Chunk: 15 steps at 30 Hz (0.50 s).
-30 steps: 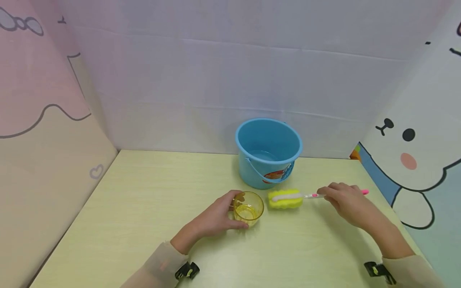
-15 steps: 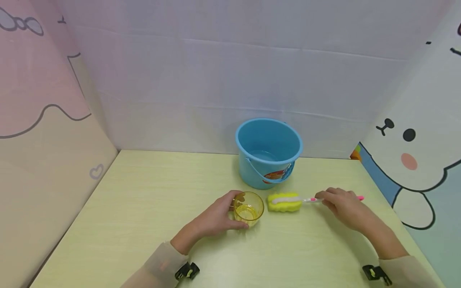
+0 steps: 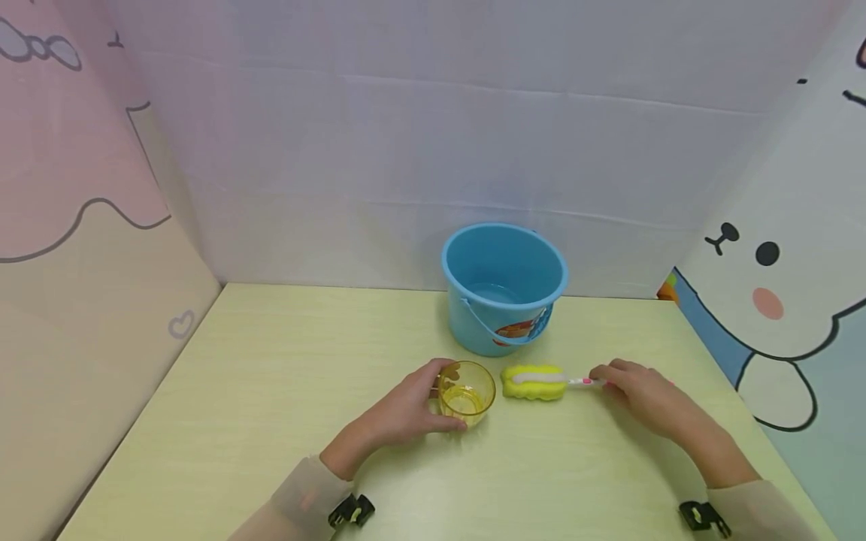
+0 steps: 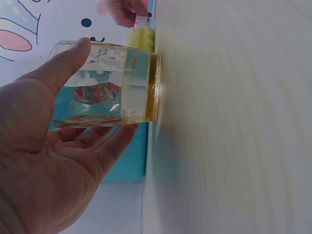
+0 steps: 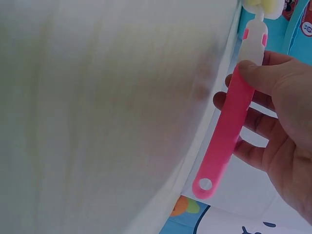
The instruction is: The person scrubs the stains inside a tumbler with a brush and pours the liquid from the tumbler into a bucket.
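Note:
My left hand [image 3: 414, 406] grips a clear amber glass cup [image 3: 467, 392] from its left side, thumb in front and fingers behind. The cup stands upright on the table, its mouth facing up. In the left wrist view the thumb lies along the side of the cup [image 4: 105, 85]. To the right, my right hand [image 3: 646, 394] holds a sponge bottle brush by its pink and white handle [image 5: 226, 117], thumb on one side and fingers on the other. The brush's yellow sponge head [image 3: 534, 382] points left, close to the cup.
A blue bucket [image 3: 467, 323] with a handle and a red sticker stands behind the cup and brush, near the table's back edge. The pale wooden table [image 3: 271, 391] is bordered by a white cloth backdrop [image 3: 419, 135] and cartoon-printed side panels.
My right hand has brought the bottle brush slightly nearer the front and lower over the table, drifting a little left. The left hand and the cup have stayed put.

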### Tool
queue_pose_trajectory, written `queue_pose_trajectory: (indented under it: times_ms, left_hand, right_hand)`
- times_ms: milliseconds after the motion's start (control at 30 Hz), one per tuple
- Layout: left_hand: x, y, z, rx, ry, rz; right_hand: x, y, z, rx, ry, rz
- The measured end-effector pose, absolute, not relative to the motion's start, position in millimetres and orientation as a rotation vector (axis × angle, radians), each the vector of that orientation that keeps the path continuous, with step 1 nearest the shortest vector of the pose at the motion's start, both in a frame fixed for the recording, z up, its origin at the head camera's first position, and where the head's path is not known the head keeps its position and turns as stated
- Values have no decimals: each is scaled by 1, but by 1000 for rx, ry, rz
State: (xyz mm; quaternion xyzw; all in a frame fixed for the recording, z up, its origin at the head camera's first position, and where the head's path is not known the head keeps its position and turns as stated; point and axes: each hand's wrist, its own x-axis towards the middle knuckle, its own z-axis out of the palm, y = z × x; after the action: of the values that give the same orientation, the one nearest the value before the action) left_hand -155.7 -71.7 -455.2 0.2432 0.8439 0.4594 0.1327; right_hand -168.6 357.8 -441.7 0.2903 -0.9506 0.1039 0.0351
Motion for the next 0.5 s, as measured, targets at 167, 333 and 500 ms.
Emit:
queue_pose_trajectory:
  times_ms: [167, 333, 500]
  left_hand:
    - [-156, -72, -455, 705, 2446, 1335]
    - [-156, -72, -455, 706, 2442, 1338]
    - [-155, -72, -455, 705, 2441, 1339]
  right_hand:
    - [-169, 358, -444, 901, -2938, 311]
    - [-168, 357, -443, 913, -2931, 306]
    - [-167, 357, -441, 907, -2950, 291]
